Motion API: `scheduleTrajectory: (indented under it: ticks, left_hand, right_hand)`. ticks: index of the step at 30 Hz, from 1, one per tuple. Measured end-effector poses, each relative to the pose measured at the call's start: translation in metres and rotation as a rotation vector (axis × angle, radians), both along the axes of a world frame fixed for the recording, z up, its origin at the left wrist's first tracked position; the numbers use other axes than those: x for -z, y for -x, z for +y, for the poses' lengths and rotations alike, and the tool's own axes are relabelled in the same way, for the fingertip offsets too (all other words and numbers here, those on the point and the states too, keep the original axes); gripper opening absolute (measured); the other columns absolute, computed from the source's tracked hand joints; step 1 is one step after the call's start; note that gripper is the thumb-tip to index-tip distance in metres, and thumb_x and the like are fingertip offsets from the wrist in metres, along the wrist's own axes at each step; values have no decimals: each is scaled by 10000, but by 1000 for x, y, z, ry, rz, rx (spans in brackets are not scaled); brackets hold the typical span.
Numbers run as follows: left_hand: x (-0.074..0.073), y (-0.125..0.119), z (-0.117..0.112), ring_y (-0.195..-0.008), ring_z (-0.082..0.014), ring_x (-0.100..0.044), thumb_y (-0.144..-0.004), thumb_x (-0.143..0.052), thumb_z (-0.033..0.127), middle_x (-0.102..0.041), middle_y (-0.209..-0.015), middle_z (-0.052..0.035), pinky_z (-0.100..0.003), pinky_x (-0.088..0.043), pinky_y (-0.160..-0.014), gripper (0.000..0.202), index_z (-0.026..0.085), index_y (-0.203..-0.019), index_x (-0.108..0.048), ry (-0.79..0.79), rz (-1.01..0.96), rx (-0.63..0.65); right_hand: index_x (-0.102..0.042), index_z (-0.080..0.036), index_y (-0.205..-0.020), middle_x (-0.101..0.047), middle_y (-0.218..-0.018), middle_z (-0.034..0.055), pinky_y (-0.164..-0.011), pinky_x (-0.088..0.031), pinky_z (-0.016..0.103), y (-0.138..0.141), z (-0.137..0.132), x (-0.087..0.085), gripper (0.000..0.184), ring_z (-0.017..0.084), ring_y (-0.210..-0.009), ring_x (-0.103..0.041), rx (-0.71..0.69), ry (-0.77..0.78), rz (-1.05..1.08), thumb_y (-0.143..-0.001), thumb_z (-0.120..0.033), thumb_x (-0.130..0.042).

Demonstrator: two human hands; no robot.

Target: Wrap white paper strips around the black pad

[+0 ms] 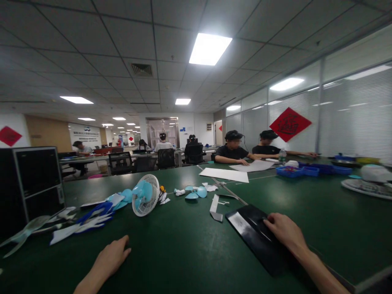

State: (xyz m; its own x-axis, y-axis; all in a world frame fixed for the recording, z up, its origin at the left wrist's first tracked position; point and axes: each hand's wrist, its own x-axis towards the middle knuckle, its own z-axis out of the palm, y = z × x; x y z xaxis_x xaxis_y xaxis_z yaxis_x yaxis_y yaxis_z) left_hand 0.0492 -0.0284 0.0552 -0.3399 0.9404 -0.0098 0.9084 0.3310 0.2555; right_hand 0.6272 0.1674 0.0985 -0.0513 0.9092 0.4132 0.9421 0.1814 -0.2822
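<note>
My left hand [112, 257] lies on the green table [183, 245] with its fingers loosely curled, holding nothing. My right hand [284, 230] rests flat on a glossy black rectangular panel [254, 232] at the near right, fingers stretched onto it. Beyond my left hand a small white-and-blue desk fan [145, 195] lies tilted on the table, surrounded by loose light-blue fan parts [196, 192] and white plastic pieces [216, 204].
A black computer case [30, 183] stands at the left edge with blue-white packaging [88, 218] beside it. White sheets [225, 174] and blue trays [294, 170] lie farther back. Two people [234, 149] sit across the table; others work at distant desks.
</note>
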Motion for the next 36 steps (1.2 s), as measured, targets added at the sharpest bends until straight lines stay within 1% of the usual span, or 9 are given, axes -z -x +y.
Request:
scheduleTrajectory:
  ticks: [5, 8, 11, 15, 19, 23, 29, 33, 36]
  left_hand:
    - [1, 0, 1, -978, -230, -639, -847, -483, 347, -660, -1118, -105, -335, -494, -795, 312, 196, -1107, -564, -12, -13, 5]
    - [0, -2, 1, -989, -234, -635, -842, -493, 346, -657, -1129, -106, -331, -493, -791, 328, 193, -1123, -565, -16, -16, -14]
    - [-3, -6, 0, -979, -231, -636, -844, -489, 351, -657, -1120, -99, -323, -495, -774, 308, 202, -1100, -576, -24, -18, -26]
    - [-12, -16, -2, -933, -211, -641, -864, -445, 339, -668, -1062, -78, -301, -492, -740, 272, 210, -1054, -590, -47, -22, -19]
    - [-24, -33, -3, -909, -206, -627, -875, -394, 401, -666, -1008, -51, -295, -478, -746, 325, 218, -1049, -600, -106, -74, 20]
    - [-32, -55, -4, -980, -205, -592, -868, -382, 499, -635, -1078, -63, -307, -454, -862, 446, 197, -1109, -605, -236, -157, 138]
    - [-26, -75, -4, -1277, -252, -414, -795, -488, 609, -459, -1395, -71, -342, -326, -1069, 656, 209, -1316, -487, -168, -270, 252]
    - [-23, -79, -5, -1291, -270, -398, -721, -585, 596, -437, -1415, -93, -350, -296, -1093, 755, 195, -1348, -455, -124, -286, 314]
    - [-26, -82, -7, -1289, -281, -395, -698, -606, 589, -426, -1423, -89, -374, -300, -1090, 776, 209, -1355, -446, -114, -299, 311]
  right_hand:
    - [-676, -153, -851, -686, -900, 153, -697, -444, 379, -16, -4, -4, 398, 297, -851, -618, 125, -190, 27, -838, -435, -394]
    - [-669, -155, -906, -675, -961, 149, -773, -447, 389, -3, -7, -10, 392, 295, -913, -597, 18, -233, 105, -836, -442, -412]
    - [-667, -175, -923, -667, -967, 122, -815, -447, 369, 34, -16, -16, 347, 264, -923, -587, -247, -173, 181, -839, -426, -443]
    - [-657, -203, -936, -650, -957, 81, -838, -435, 342, 105, -41, -22, 268, 228, -922, -566, -613, -66, 141, -866, -373, -463]
    - [-665, -201, -921, -642, -949, 57, -830, -419, 316, 174, -64, -22, 176, 206, -916, -552, -839, 20, 47, -845, -296, -538]
    - [-673, -189, -937, -648, -938, 52, -829, -413, 302, 223, -72, -15, 171, 199, -921, -548, -994, 82, -48, -829, -291, -586]
    - [-681, -189, -971, -666, -957, 55, -844, -414, 297, 260, -69, 4, 192, 199, -933, -558, -1074, 113, -62, -822, -285, -607]
    - [-683, -205, -999, -662, -969, 49, -853, -421, 291, 263, -67, 11, 214, 197, -946, -562, -1074, 117, -10, -828, -303, -597]
    - [-653, -196, -1073, -639, -1034, 60, -866, -429, 286, 254, -54, 10, 278, 192, -966, -571, -988, 79, 89, -842, -327, -571]
